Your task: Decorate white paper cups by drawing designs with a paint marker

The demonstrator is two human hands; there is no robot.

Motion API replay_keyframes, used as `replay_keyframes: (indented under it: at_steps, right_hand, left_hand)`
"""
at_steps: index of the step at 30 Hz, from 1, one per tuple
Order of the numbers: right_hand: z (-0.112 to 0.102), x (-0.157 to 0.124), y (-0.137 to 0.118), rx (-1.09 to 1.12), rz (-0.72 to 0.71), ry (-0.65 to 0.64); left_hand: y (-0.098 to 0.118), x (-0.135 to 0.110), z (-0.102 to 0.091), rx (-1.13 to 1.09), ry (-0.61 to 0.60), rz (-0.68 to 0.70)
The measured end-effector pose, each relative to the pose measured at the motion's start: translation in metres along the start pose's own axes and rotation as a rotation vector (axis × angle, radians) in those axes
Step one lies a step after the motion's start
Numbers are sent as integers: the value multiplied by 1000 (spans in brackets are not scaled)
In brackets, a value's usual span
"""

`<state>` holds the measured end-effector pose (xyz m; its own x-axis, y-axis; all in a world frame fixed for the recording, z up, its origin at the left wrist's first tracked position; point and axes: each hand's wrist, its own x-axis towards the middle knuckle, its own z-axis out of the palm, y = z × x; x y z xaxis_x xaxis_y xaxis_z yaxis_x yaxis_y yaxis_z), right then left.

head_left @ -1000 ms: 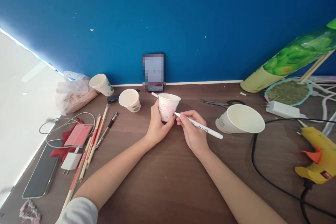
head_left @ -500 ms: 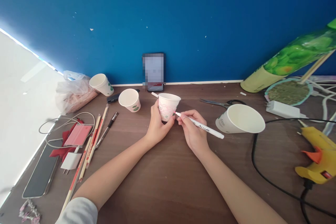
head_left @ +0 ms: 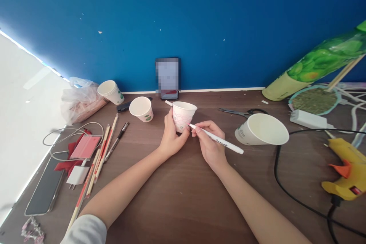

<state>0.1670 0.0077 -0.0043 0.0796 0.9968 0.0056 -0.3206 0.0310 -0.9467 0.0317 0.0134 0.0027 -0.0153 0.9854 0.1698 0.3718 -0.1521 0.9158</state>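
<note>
My left hand (head_left: 171, 137) is wrapped round a small white paper cup (head_left: 183, 114) with pink marks on its side, which stands upright on the brown table (head_left: 183, 198). My right hand (head_left: 210, 143) pinches a white marker pen (head_left: 219, 140), and the pen's tip touches the lower right side of the cup. The marker's cap end points right toward a larger paper cup (head_left: 261, 129) lying on its side.
Two more paper cups (head_left: 141, 108) (head_left: 111, 91), a plastic bag (head_left: 81, 99), sticks and pens (head_left: 103, 148), a phone (head_left: 45, 188), charger (head_left: 77, 175) and cable lie on the left. Scissors (head_left: 240, 112), a yellow glue gun (head_left: 347, 171) with black cord, and a green bottle (head_left: 317, 63) are right. A tablet (head_left: 167, 78) leans on the blue wall.
The marker tip has slid slightly lower on the cup's side and my right hand has dipped a little. My left hand and the cup have stayed put.
</note>
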Motion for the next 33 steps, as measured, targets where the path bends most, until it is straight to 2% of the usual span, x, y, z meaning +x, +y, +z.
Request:
replay_keyframes:
  at_steps: [13,33]
  right_hand:
    - [3,1,3,-18,-25,53]
    - [2,3,0,-10,-24,58]
  left_hand:
    - [-2,0,1,63,3,51]
    - [0,1,1,44,11,30]
